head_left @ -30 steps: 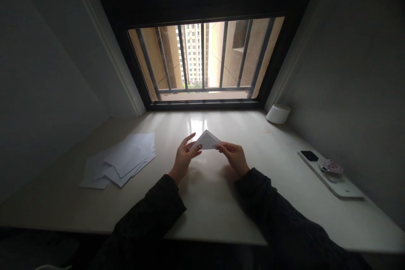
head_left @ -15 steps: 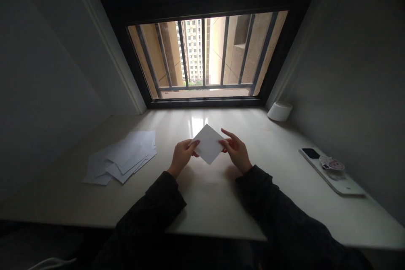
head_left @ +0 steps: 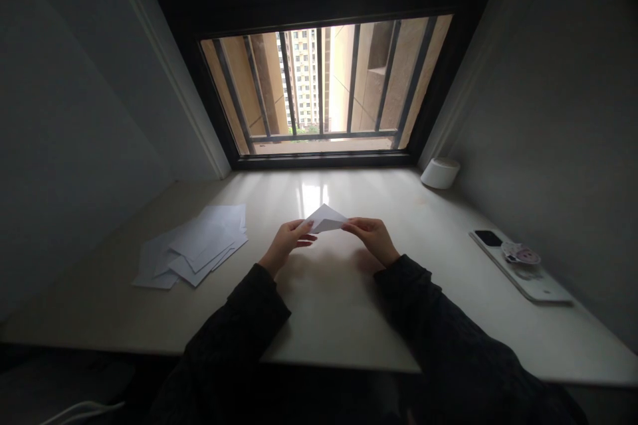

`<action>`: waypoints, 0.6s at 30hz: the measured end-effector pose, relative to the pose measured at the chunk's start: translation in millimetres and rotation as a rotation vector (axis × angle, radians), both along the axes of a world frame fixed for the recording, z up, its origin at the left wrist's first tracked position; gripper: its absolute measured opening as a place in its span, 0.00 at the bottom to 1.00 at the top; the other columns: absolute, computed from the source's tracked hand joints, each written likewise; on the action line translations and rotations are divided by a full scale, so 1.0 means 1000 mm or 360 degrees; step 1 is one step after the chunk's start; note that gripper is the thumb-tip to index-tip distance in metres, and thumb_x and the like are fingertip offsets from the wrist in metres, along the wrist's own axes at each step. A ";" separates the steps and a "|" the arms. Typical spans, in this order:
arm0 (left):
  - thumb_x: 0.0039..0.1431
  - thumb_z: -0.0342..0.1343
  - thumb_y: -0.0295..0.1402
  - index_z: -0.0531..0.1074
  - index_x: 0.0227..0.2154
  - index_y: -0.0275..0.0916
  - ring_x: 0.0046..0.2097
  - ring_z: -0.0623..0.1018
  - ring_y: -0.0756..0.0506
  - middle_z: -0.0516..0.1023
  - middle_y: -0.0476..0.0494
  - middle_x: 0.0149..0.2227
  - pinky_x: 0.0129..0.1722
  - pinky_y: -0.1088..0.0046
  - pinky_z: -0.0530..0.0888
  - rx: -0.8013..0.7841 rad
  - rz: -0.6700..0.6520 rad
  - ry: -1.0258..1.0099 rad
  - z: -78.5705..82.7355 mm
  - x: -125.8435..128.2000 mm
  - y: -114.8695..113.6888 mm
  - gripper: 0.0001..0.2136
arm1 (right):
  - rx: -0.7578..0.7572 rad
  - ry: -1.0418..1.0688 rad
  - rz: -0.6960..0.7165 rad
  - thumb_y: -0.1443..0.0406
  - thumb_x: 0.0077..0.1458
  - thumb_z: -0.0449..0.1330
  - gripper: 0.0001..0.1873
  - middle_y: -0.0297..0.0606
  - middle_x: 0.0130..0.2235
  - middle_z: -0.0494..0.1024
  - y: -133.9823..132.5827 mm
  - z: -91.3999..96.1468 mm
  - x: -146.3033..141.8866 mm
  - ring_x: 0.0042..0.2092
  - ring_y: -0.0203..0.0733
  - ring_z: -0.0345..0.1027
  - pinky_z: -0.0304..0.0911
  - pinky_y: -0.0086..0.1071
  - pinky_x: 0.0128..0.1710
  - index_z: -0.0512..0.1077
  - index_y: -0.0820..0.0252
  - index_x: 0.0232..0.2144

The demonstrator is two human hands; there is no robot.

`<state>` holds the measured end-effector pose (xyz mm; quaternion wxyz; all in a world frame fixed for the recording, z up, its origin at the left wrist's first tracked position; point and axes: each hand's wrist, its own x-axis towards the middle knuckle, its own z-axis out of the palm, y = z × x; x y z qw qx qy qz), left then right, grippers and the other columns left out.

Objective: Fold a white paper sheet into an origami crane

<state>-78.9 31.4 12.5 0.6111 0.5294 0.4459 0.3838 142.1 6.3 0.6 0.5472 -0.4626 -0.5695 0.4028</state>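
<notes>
A small white sheet of paper (head_left: 326,217) is held above the pale sill between my two hands, one corner pointing toward the window. Its near part is bent along a line between the two side corners, so it looks like a shallow triangle. My left hand (head_left: 290,240) pinches the left corner with thumb on top, its other fingers underneath. My right hand (head_left: 371,236) grips the right corner between thumb and fingers. The underside of the paper is hidden.
On the left of the sill (head_left: 339,325) lies a loose pile of white papers (head_left: 204,239). A phone (head_left: 523,272) with a round decorated grip rests at the right. A white rounded object (head_left: 440,173) stands by the right wall, near the dark-framed window (head_left: 323,161).
The paper has gone from a flat diamond to a bent, triangle-like shape, its near corner no longer pointing toward me. My right hand's raised fingers have come down onto the paper.
</notes>
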 end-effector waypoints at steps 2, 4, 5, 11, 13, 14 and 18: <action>0.50 0.59 0.47 0.73 0.46 0.36 0.42 0.77 0.40 0.77 0.35 0.43 0.41 0.64 0.73 0.0005 -0.0019 -0.0126 0.004 0.001 -0.002 0.24 | -0.0045 0.0044 -0.0026 0.54 0.43 0.66 0.14 0.38 0.30 0.80 -0.001 0.001 -0.001 0.34 0.44 0.71 0.66 0.37 0.38 0.79 0.57 0.27; 0.51 0.58 0.46 0.71 0.49 0.37 0.47 0.76 0.38 0.75 0.35 0.48 0.45 0.62 0.72 0.0035 -0.0029 -0.0255 0.007 0.003 -0.003 0.25 | -0.0080 0.0061 -0.0024 0.53 0.43 0.66 0.15 0.39 0.30 0.80 -0.002 0.002 -0.002 0.33 0.43 0.71 0.65 0.37 0.37 0.80 0.58 0.27; 0.50 0.59 0.45 0.70 0.51 0.38 0.48 0.75 0.38 0.74 0.35 0.49 0.46 0.61 0.72 0.0064 -0.0033 -0.0297 0.008 0.004 -0.003 0.26 | -0.0095 0.0067 -0.0014 0.53 0.42 0.66 0.16 0.39 0.30 0.80 -0.002 0.002 -0.002 0.33 0.43 0.70 0.65 0.37 0.36 0.80 0.58 0.28; 0.43 0.66 0.37 0.65 0.55 0.38 0.46 0.76 0.40 0.77 0.36 0.46 0.50 0.60 0.69 0.0277 0.0060 -0.0278 0.007 0.010 -0.007 0.33 | -0.0168 0.0149 -0.0039 0.53 0.40 0.67 0.16 0.40 0.28 0.79 -0.002 0.001 -0.005 0.31 0.41 0.69 0.65 0.36 0.35 0.80 0.59 0.27; 0.45 0.65 0.38 0.68 0.52 0.37 0.44 0.77 0.41 0.78 0.37 0.43 0.48 0.60 0.70 0.0282 0.0175 -0.0295 0.004 0.014 -0.008 0.30 | -0.0165 0.0187 -0.0097 0.53 0.39 0.68 0.16 0.39 0.27 0.79 -0.004 0.001 -0.009 0.30 0.41 0.69 0.65 0.36 0.34 0.80 0.59 0.27; 0.45 0.65 0.38 0.70 0.51 0.36 0.43 0.77 0.42 0.79 0.38 0.42 0.48 0.60 0.71 0.0281 0.0240 -0.0307 0.003 0.016 -0.008 0.28 | -0.0160 0.0214 -0.0125 0.53 0.38 0.68 0.17 0.39 0.27 0.79 -0.005 0.000 -0.011 0.30 0.41 0.69 0.65 0.36 0.33 0.80 0.59 0.27; 0.44 0.65 0.39 0.76 0.42 0.35 0.41 0.77 0.43 0.80 0.40 0.39 0.45 0.63 0.73 0.0291 0.0466 -0.0326 -0.003 0.024 -0.009 0.21 | -0.0136 0.0352 -0.0205 0.54 0.36 0.69 0.19 0.40 0.30 0.80 -0.007 -0.001 -0.020 0.32 0.42 0.71 0.68 0.38 0.36 0.79 0.60 0.30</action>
